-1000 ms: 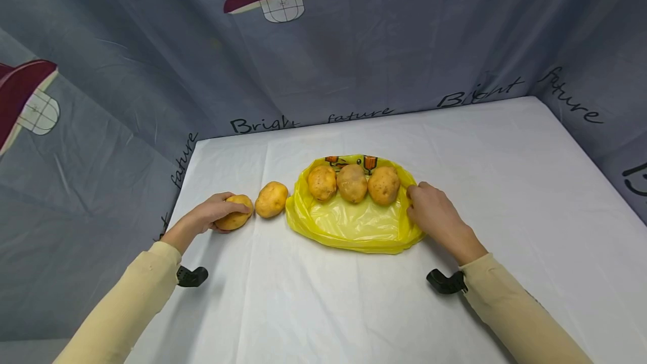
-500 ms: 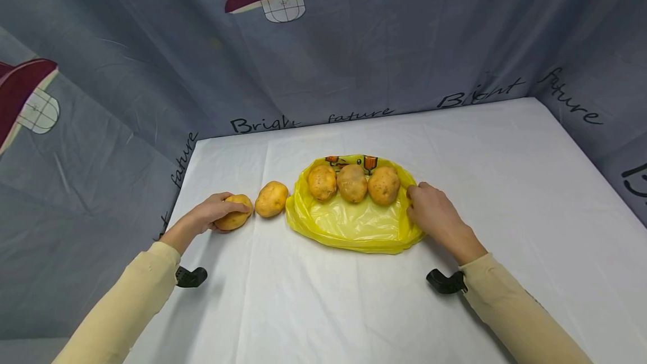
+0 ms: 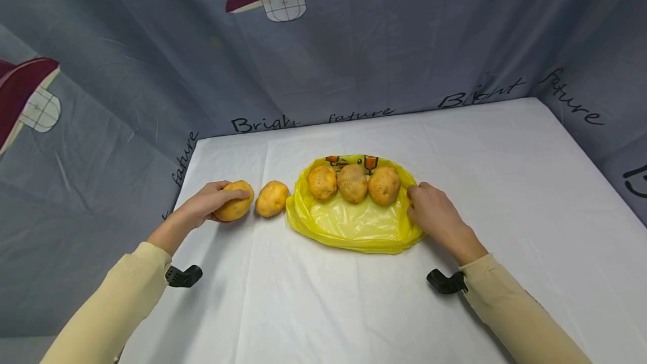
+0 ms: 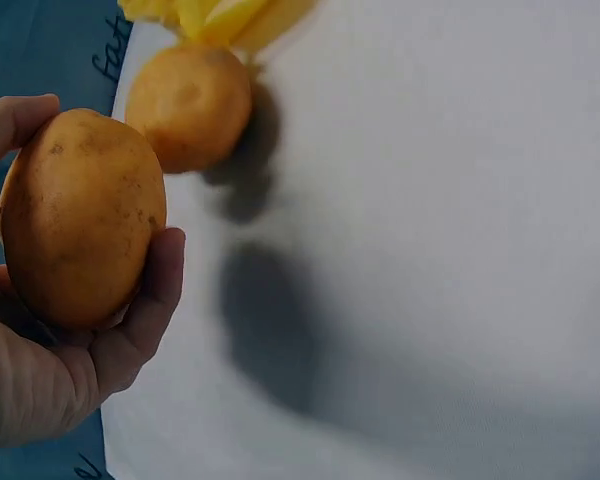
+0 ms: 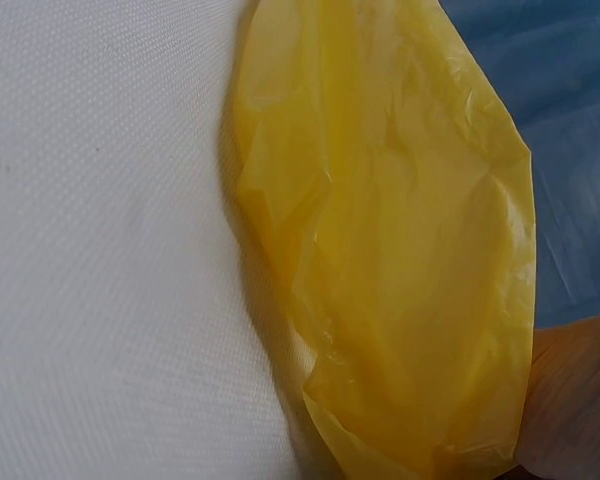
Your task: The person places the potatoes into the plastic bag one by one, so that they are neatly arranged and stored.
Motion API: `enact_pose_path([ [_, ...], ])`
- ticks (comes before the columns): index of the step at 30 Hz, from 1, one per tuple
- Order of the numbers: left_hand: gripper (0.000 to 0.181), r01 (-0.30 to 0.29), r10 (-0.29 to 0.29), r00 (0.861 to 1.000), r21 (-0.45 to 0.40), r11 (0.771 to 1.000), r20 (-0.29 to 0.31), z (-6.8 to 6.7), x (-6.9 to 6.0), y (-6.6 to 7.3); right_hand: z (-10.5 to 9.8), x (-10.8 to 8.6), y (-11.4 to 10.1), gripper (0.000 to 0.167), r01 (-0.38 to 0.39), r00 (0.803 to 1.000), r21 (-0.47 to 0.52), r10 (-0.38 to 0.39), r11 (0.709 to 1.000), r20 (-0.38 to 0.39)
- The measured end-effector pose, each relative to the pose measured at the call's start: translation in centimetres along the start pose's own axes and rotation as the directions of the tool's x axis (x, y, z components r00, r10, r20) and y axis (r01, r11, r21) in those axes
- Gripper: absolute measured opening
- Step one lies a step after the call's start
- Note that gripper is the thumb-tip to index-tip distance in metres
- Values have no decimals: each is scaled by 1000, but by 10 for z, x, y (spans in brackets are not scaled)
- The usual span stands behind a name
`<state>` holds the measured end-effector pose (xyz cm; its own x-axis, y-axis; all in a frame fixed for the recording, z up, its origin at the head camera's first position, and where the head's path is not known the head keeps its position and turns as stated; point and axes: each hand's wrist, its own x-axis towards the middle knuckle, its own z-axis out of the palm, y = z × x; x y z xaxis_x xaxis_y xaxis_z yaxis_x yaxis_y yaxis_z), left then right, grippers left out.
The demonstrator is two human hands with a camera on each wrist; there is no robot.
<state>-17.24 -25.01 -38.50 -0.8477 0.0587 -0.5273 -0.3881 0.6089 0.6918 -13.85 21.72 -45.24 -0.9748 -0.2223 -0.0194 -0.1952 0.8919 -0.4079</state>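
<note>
My left hand (image 3: 209,205) grips a yellow-brown potato (image 3: 237,202), thumb on one side and fingers curled on the other. In the left wrist view this potato (image 4: 85,220) is off the cloth, its shadow apart from it. A second potato (image 3: 272,199) lies on the table just right of it, next to the bag. The yellow plastic bag (image 3: 354,226) lies wide-mouthed, with three potatoes in a row along its far side. At the bag's right rim, my right hand (image 3: 438,212) pinches the plastic; its fingertips are partly hidden. The right wrist view shows the bag's side (image 5: 400,230) up close.
A white cloth covers the table (image 3: 313,308). Grey curtains (image 3: 384,38) printed with lamps and lettering hang behind and at the sides. Black wrist cameras jut from both sleeves, the right one (image 3: 446,282) near the table surface.
My left hand has raised its potato off the cloth, slightly up in the head view. The right hand, the bag and the other potatoes have stayed in place.
</note>
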Motion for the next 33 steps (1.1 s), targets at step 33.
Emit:
enact_pose_path([
  [33, 65, -311, 236, 937, 310, 899, 256, 114, -5, 107, 1, 0, -2, 18, 6, 1000, 6, -6, 1000, 7],
])
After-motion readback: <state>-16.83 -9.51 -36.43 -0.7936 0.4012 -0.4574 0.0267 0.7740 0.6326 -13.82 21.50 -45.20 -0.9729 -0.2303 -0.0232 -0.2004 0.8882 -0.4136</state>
